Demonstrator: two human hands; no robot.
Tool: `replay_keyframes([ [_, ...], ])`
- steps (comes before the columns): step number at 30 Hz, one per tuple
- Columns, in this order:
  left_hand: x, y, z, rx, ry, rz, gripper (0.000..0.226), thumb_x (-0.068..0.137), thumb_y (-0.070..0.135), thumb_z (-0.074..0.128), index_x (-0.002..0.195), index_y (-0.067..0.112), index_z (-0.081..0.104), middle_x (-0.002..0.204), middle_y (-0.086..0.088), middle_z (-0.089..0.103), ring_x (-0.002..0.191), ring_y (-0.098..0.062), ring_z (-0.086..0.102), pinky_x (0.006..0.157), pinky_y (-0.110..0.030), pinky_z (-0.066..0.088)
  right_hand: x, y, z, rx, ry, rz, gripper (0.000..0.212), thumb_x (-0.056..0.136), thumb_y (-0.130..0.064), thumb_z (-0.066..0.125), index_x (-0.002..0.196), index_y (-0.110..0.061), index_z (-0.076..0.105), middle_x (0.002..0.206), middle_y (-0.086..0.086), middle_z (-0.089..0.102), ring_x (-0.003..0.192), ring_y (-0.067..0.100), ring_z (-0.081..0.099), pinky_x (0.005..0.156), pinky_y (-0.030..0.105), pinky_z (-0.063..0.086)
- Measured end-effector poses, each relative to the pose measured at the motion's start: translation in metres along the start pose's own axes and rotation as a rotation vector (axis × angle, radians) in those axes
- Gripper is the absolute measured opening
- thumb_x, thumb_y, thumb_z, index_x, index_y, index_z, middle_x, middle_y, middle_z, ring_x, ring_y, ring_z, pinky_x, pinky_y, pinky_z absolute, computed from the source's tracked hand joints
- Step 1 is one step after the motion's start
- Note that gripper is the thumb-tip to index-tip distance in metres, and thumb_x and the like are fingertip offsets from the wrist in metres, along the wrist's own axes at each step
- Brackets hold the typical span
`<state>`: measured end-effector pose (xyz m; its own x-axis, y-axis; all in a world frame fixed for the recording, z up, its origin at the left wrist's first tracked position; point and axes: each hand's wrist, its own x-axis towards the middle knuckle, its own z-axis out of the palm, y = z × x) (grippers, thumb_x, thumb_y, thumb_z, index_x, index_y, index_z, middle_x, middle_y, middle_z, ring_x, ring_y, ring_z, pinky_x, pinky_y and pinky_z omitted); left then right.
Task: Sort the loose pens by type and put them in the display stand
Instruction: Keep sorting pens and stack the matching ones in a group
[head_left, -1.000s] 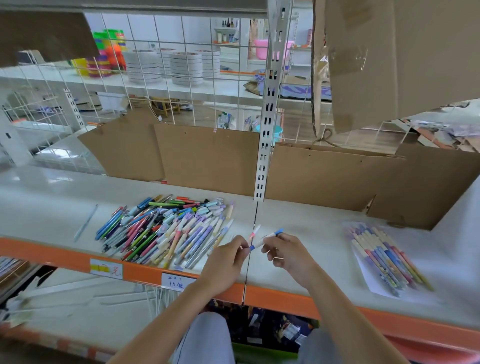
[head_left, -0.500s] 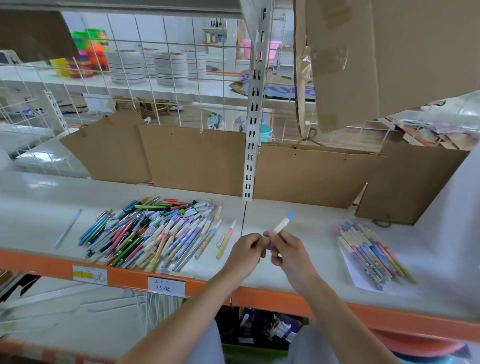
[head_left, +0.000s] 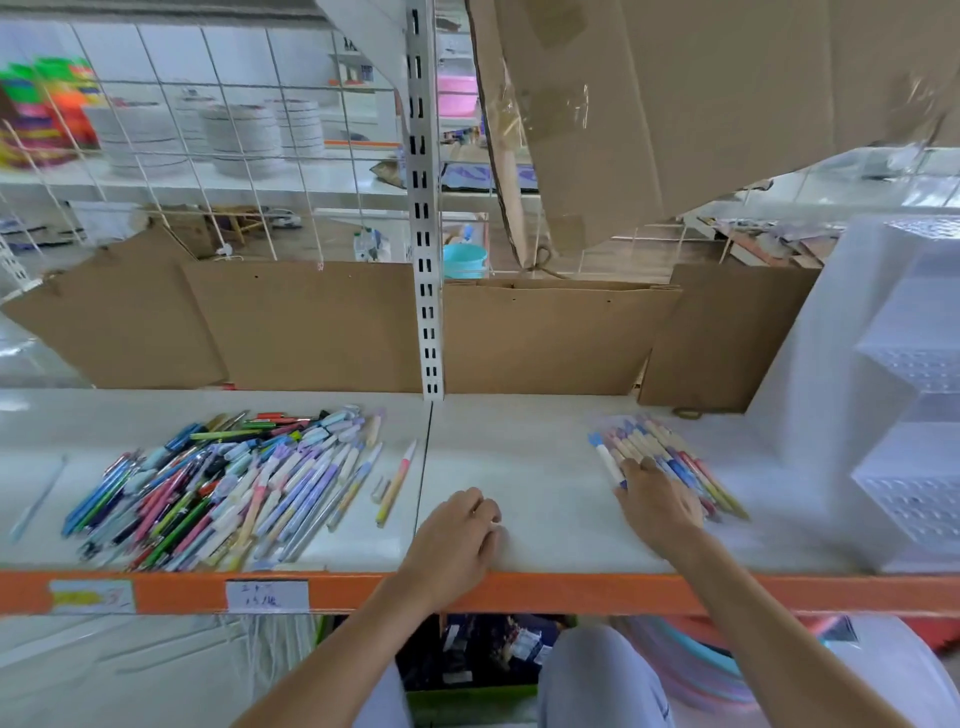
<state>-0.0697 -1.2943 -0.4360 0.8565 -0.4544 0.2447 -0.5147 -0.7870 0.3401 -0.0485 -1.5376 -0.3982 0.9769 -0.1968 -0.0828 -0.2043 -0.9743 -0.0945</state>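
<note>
White shelf (head_left: 519, 467) with an orange front edge across the middle of the frame, brown cardboard panels (head_left: 311, 322) propped along its back, wire grid and stacked plates blurred beyond at upper left. Big heap of loose pens (head_left: 218, 483) spread over the shelf at centre left, mixed colours, lying mostly aslant. Single pink-and-yellow pen (head_left: 396, 483) just right of the heap, apart from it. Smaller sorted bunch of pens (head_left: 670, 462) at centre right, lying side by side. Translucent display stand (head_left: 904, 415) at the right edge, well blurred. Left hand (head_left: 457, 535) resting on the shelf near the front edge, fingers loosely curled, holding nothing. Right hand (head_left: 657, 499) at the near end of the sorted bunch, fingertips on a white blue-capped pen (head_left: 605, 457) at its left side; pinching or merely touching, cannot tell.
</note>
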Motion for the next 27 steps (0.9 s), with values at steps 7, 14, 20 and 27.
replay_keyframes([
  [7,-0.003,-0.005,-0.002,-0.020,0.006,-0.009,0.027,0.098,0.020,0.038,0.118,0.012,0.054,0.113,0.001,0.049,0.105,-0.013,0.046,0.080,-0.016,0.034,0.006,0.004,-0.005,0.257,-0.058,-0.045,0.015,0.090,-0.024,0.049,0.099,-0.017,0.058,0.094,0.005,0.066,0.088,0.025,0.061,0.067,0.031,0.043],
  [14,-0.002,-0.008,-0.002,-0.026,0.032,-0.008,0.028,0.098,0.021,0.038,0.120,0.012,0.054,0.115,0.000,0.050,0.106,-0.011,0.047,0.083,-0.017,0.037,0.015,0.012,0.003,0.121,0.039,-0.024,0.021,0.091,-0.023,0.047,0.109,-0.017,0.056,0.116,0.008,0.057,0.105,0.029,0.057,0.078,0.032,0.044],
  [20,-0.007,-0.016,-0.004,-0.010,0.053,-0.022,0.027,0.098,0.022,0.040,0.119,0.013,0.054,0.115,0.001,0.050,0.102,-0.011,0.048,0.078,-0.016,0.036,0.010,0.008,0.009,-0.052,0.108,0.052,0.031,0.098,-0.020,0.040,0.127,-0.012,0.039,0.134,0.011,0.037,0.103,0.031,0.058,0.063,0.031,0.040],
  [27,-0.022,-0.037,-0.011,0.047,0.123,-0.109,0.021,0.091,0.019,0.051,0.106,0.009,0.061,0.104,-0.003,0.053,0.093,-0.019,0.055,0.075,-0.026,0.045,-0.017,-0.070,0.014,0.274,0.042,-0.304,0.022,0.097,-0.020,0.039,0.115,-0.016,0.050,0.117,0.002,0.052,0.097,0.021,0.058,0.075,0.030,0.045],
])
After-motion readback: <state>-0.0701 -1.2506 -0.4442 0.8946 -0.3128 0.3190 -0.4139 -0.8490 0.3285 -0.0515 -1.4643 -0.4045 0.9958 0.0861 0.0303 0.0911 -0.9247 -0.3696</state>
